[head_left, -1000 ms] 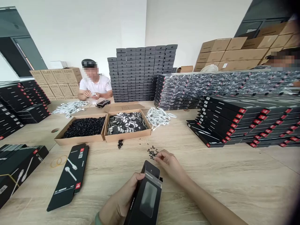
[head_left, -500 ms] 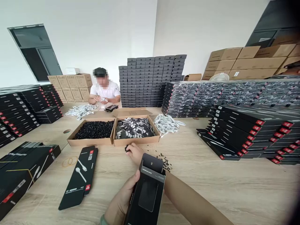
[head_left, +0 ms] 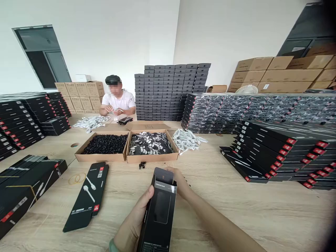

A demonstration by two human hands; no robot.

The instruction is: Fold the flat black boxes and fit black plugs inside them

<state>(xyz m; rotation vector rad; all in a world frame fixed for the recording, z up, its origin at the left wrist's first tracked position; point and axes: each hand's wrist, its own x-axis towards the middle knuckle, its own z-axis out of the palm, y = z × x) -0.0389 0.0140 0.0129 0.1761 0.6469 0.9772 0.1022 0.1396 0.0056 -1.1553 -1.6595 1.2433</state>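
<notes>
- The left hand is closed around the box, thumb along its left edge, the other fingers mostly hidden.
- The box tilts up over the table, its windowed face to the camera; the flap stands open at its far end.
- The right hand is just behind the flap, fingers mostly covered; how far open it is, or whether it holds anything, I cannot tell.
- Beyond the box, black parts lie loose near two trays: the left tray holds more black parts, the right tray black and white pieces.
- White cables lie just right of the right tray.
- A flat carton lies left of the box, with rubber bands beside it.
- Across the table sits a co-worker, both hands raised together.
</notes>
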